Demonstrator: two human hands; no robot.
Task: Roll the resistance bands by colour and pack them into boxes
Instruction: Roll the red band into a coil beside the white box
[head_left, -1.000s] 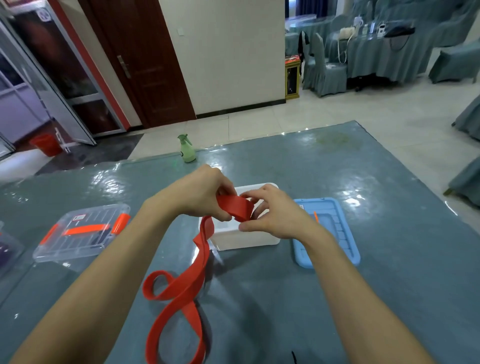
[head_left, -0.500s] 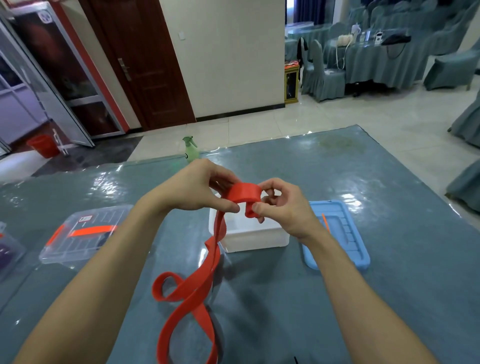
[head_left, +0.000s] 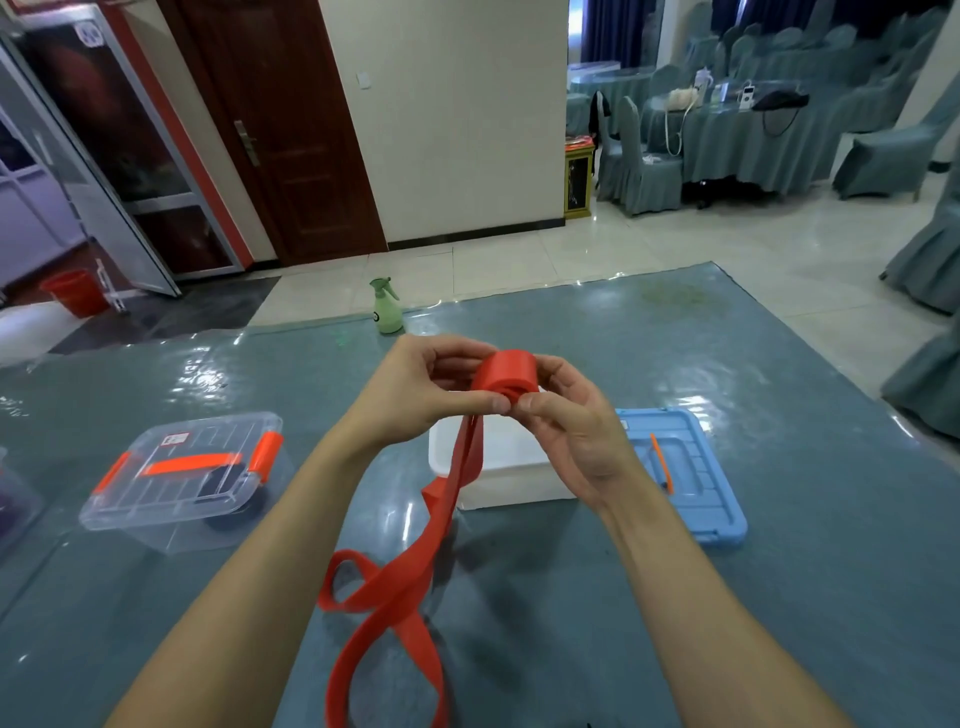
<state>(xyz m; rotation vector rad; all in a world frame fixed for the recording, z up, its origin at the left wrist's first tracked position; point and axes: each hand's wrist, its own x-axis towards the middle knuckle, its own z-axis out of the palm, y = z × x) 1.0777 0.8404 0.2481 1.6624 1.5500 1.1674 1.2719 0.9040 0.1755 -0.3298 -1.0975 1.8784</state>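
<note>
Glossy grey-blue tabletop (head_left: 779, 597) lies under both hands; the left hand (head_left: 415, 395) and right hand (head_left: 566, 421) pinch the rolled end of a red resistance band (head_left: 506, 371) between curled fingers (head_left: 467, 402). Its loose tail hangs below the fingers, past a white box (head_left: 498, 467), and loops on the tabletop. A blue lid (head_left: 691, 478) lies right of the fingers, a clear box (head_left: 182, 467) well left.

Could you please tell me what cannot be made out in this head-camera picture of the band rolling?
All in the head view:
- Inside of the white box: mostly hidden by the left hand, the right hand and the red band.
- The band's lower loop: cut off by the bottom edge.
- The dark thing in the clear box: blurred by ribbed plastic.
- The purple thing: cut off by the left edge.
</note>
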